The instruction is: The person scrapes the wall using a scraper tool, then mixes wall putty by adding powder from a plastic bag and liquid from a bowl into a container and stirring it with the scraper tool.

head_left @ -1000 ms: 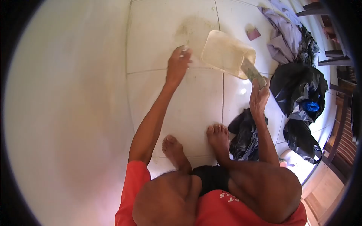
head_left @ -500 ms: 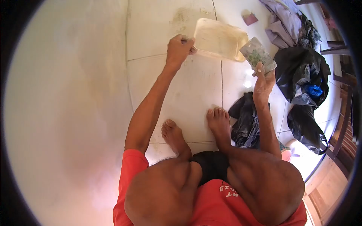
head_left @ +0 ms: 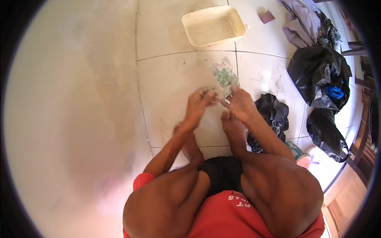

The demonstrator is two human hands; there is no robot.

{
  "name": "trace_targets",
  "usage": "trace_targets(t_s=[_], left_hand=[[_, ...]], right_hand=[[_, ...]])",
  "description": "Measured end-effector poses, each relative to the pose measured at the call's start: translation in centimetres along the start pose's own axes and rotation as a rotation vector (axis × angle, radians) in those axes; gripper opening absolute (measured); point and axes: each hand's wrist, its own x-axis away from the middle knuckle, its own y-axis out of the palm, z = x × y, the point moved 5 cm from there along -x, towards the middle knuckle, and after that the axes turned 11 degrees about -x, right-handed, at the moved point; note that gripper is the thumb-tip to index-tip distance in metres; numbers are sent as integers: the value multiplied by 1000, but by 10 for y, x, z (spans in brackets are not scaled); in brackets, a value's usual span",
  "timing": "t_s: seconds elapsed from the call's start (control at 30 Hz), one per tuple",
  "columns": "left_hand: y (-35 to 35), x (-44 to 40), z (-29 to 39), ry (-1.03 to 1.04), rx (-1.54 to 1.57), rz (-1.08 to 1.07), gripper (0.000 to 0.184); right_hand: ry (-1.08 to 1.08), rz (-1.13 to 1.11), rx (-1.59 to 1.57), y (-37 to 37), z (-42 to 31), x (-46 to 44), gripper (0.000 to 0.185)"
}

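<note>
Pale tiled floor, smudged with marks; black bags lie at right. At the far side sits a pale tub. Nearer, between tub and bare feet, the right hand grips the near end of a blurred, green-patched sheet. The left hand curls just beside it; whether it holds anything, I cannot tell. The step looks like two-handed handling of the sheet, calling for a firm right grip.
</note>
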Motion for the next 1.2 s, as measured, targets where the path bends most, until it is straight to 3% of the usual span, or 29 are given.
trace_targets(t_s=[0.07,0.27,0.33,0.43,0.47,0.53,0.57,0.63,0.67,0.73,0.77,0.83,0.9,0.97,1.03,1.1,1.17,1.2], left_hand=[[15,15,-6,-74,185,-66,28],[6,23,-21,-105,312,22,27],[1,26,-22,-78,169,32,26],[-9,25,-28,-57,13,60,24],[-16,24,-31,-61,-13,95,23],[-23,23,-26,-9,-25,98,22],[-29,24,-21,53,-51,133,21],[-39,21,-21,37,-53,164,21],[-44,21,-22,29,-61,202,22],[-52,19,-25,17,-61,214,22],[-55,17,-26,12,-60,204,23],[-58,17,-25,16,-73,210,24],[-57,16,-27,19,-78,199,25],[-62,15,-35,-55,-132,229,26],[-63,17,-34,-49,-124,224,26],[-56,18,-33,-47,-111,168,26],[-57,20,-30,-1,-95,198,28],[-55,18,-32,6,-93,173,28]], right_hand=[[-148,-21,204,17,12,8,31],[-188,120,362,0,21,1,35],[-202,134,369,-2,25,5,35],[-153,143,778,-5,19,22,27],[-164,175,771,-10,11,36,27],[-490,-15,1442,4,-16,69,28],[-435,54,1500,13,-28,95,29],[-638,259,1642,-5,-63,130,25],[-770,481,1679,-1,-81,149,21],[-1036,355,1953,-17,-106,172,23],[-915,594,1787,-29,-121,182,26],[-649,841,1608,-55,-131,193,36],[-511,870,1605,-70,-123,197,44],[-772,806,2090,-71,-102,189,69],[-762,801,2183,-87,-87,170,89],[-634,795,2093,-93,-78,149,92],[-827,686,2037,-92,-89,146,69],[-957,734,2020,-82,-94,142,56]])
